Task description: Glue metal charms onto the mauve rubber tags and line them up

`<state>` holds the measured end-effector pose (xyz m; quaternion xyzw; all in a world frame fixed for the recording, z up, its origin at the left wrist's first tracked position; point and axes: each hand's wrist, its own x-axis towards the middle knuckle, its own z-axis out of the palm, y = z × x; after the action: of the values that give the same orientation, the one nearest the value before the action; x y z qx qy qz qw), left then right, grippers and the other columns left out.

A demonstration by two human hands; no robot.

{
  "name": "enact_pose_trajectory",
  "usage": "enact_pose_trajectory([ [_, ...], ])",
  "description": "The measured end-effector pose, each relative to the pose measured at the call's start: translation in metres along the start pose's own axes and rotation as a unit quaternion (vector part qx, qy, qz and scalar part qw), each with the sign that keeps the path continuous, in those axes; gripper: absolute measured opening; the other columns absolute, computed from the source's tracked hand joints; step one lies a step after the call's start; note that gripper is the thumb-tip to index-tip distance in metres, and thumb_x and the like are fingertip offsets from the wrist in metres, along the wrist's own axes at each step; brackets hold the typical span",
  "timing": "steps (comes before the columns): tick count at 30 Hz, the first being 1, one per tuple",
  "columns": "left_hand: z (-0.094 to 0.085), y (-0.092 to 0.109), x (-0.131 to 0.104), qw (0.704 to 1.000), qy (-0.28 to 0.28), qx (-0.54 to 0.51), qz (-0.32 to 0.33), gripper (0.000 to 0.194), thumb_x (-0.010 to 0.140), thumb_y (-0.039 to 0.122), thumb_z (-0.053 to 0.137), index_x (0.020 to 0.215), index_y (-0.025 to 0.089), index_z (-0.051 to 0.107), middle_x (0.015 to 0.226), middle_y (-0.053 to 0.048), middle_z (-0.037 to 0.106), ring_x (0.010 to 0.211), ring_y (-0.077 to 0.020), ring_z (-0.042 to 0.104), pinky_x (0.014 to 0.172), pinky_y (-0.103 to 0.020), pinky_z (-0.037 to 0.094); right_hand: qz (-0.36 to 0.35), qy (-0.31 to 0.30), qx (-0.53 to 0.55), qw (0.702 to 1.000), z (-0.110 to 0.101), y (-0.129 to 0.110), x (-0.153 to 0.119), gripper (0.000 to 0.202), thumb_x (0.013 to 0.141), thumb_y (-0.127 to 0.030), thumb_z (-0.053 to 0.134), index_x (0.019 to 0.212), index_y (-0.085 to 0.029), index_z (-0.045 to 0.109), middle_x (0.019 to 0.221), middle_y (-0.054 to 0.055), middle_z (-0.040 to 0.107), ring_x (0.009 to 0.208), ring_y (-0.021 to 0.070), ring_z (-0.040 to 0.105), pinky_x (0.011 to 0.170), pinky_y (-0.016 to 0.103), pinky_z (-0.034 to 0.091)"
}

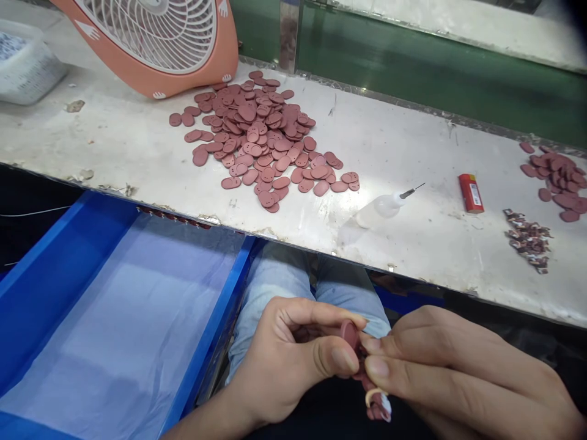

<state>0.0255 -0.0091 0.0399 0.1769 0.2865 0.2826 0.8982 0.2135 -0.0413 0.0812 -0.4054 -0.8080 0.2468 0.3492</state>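
Observation:
My left hand (298, 360) pinches a reddish-brown oval disc (349, 334) between thumb and forefinger, low in the view over my lap. Against it, on the right, my right hand (449, 360) is closed on a small brown, white and yellow figure piece (378, 404), which hangs below the fingertips. The two hands meet at the disc, and the fingers hide where disc and piece come together. Beyond them on the bench lies a large pile of similar oval discs (270, 134).
On the pale bench (403, 122) are an orange fan (183, 79), a white basket (32, 73), a needle-tipped bottle (380, 208), a red lighter (471, 193), a smaller disc pile (557, 177) and a heap of small pieces (529, 241). A blue lined tray (59, 275) is at lower left.

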Motion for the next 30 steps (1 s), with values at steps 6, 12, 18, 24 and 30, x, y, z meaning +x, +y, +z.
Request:
enact_pose_trajectory([
  [6,-0.001,0.000,0.001,1.000,-0.001,-0.006,-0.002,0.021,0.067,0.038,0.084,0.083,0.024,0.081,0.063,0.003,0.069,0.053,-0.0039,0.063,0.062,-0.015,0.056,0.002,-0.006,0.004,1.000,0.004,0.007,-0.008,0.031,0.087,-0.011,0.059,0.115,-0.019,0.068,0.096,0.002,0.073,0.085,0.0036,0.065,0.072,0.016,0.060],
  [12,-0.003,-0.003,0.000,1.000,0.012,-0.009,0.003,0.023,0.066,0.038,0.085,0.083,0.023,0.081,0.065,0.002,0.070,0.052,-0.0048,0.063,0.061,-0.016,0.056,-0.014,-0.018,-0.005,1.000,0.002,0.007,-0.005,0.035,0.081,-0.005,0.065,0.115,-0.015,0.068,0.096,0.002,0.071,0.090,0.0048,0.064,0.072,0.015,0.060],
  [18,-0.005,-0.004,0.001,1.000,0.025,0.009,0.002,0.029,0.066,0.043,0.085,0.085,0.021,0.081,0.067,0.000,0.071,0.050,-0.0042,0.061,0.057,-0.015,0.052,-0.030,-0.015,-0.018,0.999,0.001,0.010,0.004,0.028,0.078,-0.001,0.067,0.104,-0.011,0.070,0.091,0.003,0.070,0.085,0.0028,0.065,0.072,0.012,0.060],
  [24,-0.012,-0.005,0.004,0.999,0.052,0.005,-0.012,0.037,0.064,0.047,0.085,0.084,0.016,0.078,0.065,0.000,0.066,0.052,-0.0039,0.058,0.050,-0.013,0.047,-0.026,-0.011,-0.017,0.999,0.006,0.015,0.010,0.025,0.079,-0.002,0.066,0.101,-0.011,0.070,0.089,0.003,0.070,0.083,0.0012,0.065,0.073,0.010,0.060],
  [30,-0.024,-0.008,0.014,0.997,0.042,-0.028,-0.053,0.049,0.063,0.057,0.082,0.079,0.011,0.074,0.070,-0.003,0.066,0.055,-0.0050,0.060,0.045,-0.011,0.048,0.007,-0.001,-0.012,1.000,0.011,0.028,0.011,0.054,0.081,-0.028,0.073,0.130,-0.018,0.054,0.100,0.002,0.066,0.093,0.0006,0.062,0.083,0.009,0.060],
])
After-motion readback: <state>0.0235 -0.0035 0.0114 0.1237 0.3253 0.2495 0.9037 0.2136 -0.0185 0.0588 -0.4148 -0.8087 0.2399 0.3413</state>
